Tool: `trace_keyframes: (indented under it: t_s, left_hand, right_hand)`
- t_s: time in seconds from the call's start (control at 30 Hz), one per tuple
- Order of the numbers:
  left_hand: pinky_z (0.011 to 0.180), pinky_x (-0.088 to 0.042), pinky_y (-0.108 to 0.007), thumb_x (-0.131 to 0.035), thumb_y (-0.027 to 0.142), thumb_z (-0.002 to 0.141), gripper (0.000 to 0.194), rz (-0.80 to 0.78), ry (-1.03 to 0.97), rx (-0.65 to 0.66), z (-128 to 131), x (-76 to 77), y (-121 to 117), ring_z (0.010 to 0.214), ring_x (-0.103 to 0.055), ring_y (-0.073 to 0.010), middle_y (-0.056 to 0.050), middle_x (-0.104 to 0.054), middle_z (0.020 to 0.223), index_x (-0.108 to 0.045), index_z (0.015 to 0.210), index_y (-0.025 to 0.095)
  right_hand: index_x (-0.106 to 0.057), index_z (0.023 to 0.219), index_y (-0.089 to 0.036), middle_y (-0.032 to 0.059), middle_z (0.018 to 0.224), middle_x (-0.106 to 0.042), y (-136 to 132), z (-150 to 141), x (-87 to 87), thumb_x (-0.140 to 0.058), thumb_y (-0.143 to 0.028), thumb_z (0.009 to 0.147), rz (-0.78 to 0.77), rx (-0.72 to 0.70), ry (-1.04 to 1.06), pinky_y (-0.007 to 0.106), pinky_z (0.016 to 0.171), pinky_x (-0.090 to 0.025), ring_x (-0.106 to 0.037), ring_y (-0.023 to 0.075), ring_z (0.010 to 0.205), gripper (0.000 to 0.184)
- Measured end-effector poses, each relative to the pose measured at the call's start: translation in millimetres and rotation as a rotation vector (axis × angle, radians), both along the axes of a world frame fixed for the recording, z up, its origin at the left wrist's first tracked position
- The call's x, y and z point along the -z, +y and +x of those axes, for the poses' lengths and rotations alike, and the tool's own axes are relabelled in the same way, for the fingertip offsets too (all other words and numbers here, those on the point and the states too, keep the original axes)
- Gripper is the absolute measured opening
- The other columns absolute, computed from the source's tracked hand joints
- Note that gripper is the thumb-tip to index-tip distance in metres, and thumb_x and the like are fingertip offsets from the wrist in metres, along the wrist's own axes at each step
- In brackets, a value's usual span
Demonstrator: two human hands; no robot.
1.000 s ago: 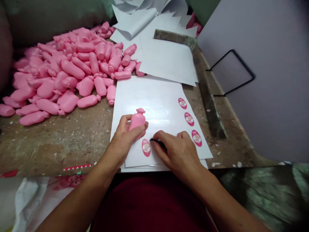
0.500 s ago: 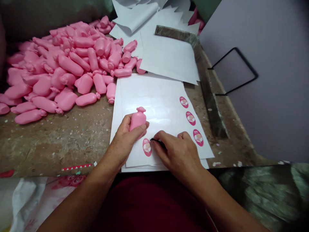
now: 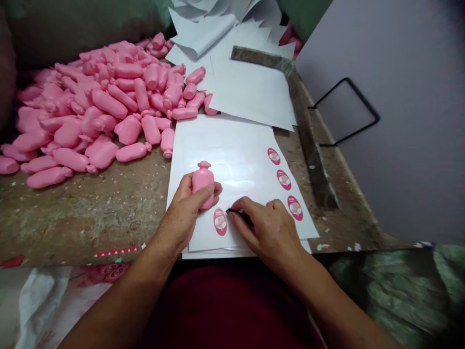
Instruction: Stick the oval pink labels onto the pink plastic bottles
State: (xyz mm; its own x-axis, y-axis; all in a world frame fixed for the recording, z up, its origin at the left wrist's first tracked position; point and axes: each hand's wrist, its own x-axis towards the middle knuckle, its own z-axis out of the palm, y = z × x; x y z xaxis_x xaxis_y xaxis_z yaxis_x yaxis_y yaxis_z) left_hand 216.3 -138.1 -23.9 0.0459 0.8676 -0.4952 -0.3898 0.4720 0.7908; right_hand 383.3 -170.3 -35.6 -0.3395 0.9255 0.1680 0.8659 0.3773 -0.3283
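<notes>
Left hand (image 3: 183, 209) grips pink bottle (image 3: 202, 184); right hand (image 3: 267, 232) on label sheet (image 3: 240, 165).

Pink bottle (image 3: 203, 184) in left hand (image 3: 178, 208), right hand (image 3: 265, 228) on label sheet (image 3: 240, 169)

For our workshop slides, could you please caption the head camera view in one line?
Left hand grips a pink bottle; right hand holds a black tool by oval labels.

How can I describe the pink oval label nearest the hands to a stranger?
On the worn brown workbench, find the white paper sheet. The pink oval label sits between the left hand and right hand, apart from three matching labels in a row.
</notes>
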Motion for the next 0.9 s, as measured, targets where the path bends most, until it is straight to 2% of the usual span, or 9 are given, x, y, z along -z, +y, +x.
trace_keyframes:
  t_s: [0.17, 0.27, 0.33, 0.43, 0.53, 0.63, 0.73, 0.83, 0.9]
  left_hand:
    - [0.095, -0.051, -0.037, -0.068, 0.021, 0.082, 0.03, -0.015, -0.043, -0.028, 0, -0.3, 1, 0.097, -0.067, -0.0197, -0.006, -0.07, 0.091, -0.058, 0.11, 0.017]
    - [0.094, -0.051, -0.037, -0.069, 0.021, 0.081, 0.028, -0.012, -0.041, -0.036, 0, -0.2, 0, 0.097, -0.067, -0.0193, -0.006, -0.07, 0.091, -0.059, 0.107, 0.016]
    - [0.095, -0.05, -0.037, -0.069, 0.021, 0.08, 0.027, -0.009, -0.033, -0.041, 1, 0.5, 0, 0.097, -0.067, -0.0192, -0.006, -0.07, 0.09, -0.06, 0.106, 0.016]
    - [0.097, -0.049, -0.038, -0.071, 0.022, 0.079, 0.029, 0.01, -0.012, -0.039, 1, 2.4, 0, 0.097, -0.066, -0.0194, -0.006, -0.07, 0.091, -0.059, 0.105, 0.016]
    - [0.093, -0.05, -0.036, -0.073, 0.024, 0.078, 0.034, 0.049, 0.02, -0.019, 1, 2.8, -2, 0.097, -0.067, -0.0196, -0.005, -0.07, 0.094, -0.057, 0.108, 0.018]
    - [0.081, -0.052, -0.029, -0.075, 0.027, 0.079, 0.041, 0.061, -0.018, 0.052, 3, -1.8, -9, 0.085, -0.066, -0.0149, -0.003, -0.068, 0.097, -0.056, 0.115, 0.021]
    - [0.074, -0.051, -0.023, -0.073, 0.038, 0.084, 0.039, 0.02, -0.166, 0.119, 6, -9.4, -19, 0.079, -0.063, -0.0115, -0.002, -0.066, 0.094, -0.059, 0.117, 0.023]
    - [0.07, -0.052, -0.025, -0.064, 0.059, 0.086, 0.047, -0.011, -0.268, 0.141, 10, -15.5, -26, 0.082, -0.064, -0.0147, -0.004, -0.065, 0.094, -0.062, 0.115, 0.021]
    - [0.068, -0.052, -0.026, -0.062, 0.067, 0.083, 0.056, -0.018, -0.276, 0.151, 12, -17.8, -27, 0.083, -0.065, -0.0165, -0.005, -0.065, 0.094, -0.063, 0.113, 0.02]
  right_hand:
    - [-0.063, 0.08, -0.018, 0.0011, 0.067, -0.073, 1, -6, 4.5, -0.053, -0.029, 0.096, 0.028, -0.004, -0.081, 0.035, 0.067, -0.024, -0.049, 0.0149, 0.05, 0.022]
    - [-0.062, 0.076, -0.019, 0.0008, 0.067, -0.072, 6, -7, 1.1, -0.058, -0.031, 0.092, -0.091, 0.037, -0.02, 0.034, 0.069, -0.026, -0.048, 0.0139, 0.052, 0.021]
    - [-0.06, 0.072, -0.021, -0.0015, 0.063, -0.067, 9, -5, -4.5, -0.061, -0.034, 0.087, -0.26, 0.089, 0.128, 0.033, 0.068, -0.029, -0.047, 0.0136, 0.054, 0.02]
    - [-0.054, 0.067, -0.022, -0.0042, 0.059, -0.055, 14, 1, -16.5, -0.062, -0.041, 0.082, -0.54, 0.154, 0.505, 0.028, 0.059, -0.031, -0.044, 0.0126, 0.056, 0.025]
    - [-0.051, 0.066, -0.022, -0.0063, 0.058, -0.044, 16, 5, -28.1, -0.062, -0.045, 0.079, -0.679, 0.173, 0.822, 0.026, 0.052, -0.029, -0.036, 0.0102, 0.052, 0.028]
    - [-0.051, 0.066, -0.022, -0.0068, 0.057, -0.041, 16, 6, -35.7, -0.064, -0.043, 0.079, -0.686, 0.17, 0.939, 0.025, 0.051, -0.03, -0.033, 0.0095, 0.052, 0.028]
    - [-0.056, 0.068, -0.021, -0.0047, 0.061, -0.049, 16, 5, -38.9, -0.063, -0.041, 0.08, -0.659, 0.156, 0.96, 0.025, 0.052, -0.033, -0.04, 0.0104, 0.055, 0.024]
    - [-0.06, 0.072, -0.021, -0.0024, 0.065, -0.057, 15, 6, -38.3, -0.062, -0.04, 0.083, -0.642, 0.141, 0.968, 0.026, 0.056, -0.038, -0.048, 0.0119, 0.06, 0.022]
    - [-0.06, 0.072, -0.021, -0.0021, 0.066, -0.06, 14, 7, -36.4, -0.063, -0.039, 0.083, -0.64, 0.143, 0.974, 0.026, 0.057, -0.04, -0.051, 0.0124, 0.061, 0.022]
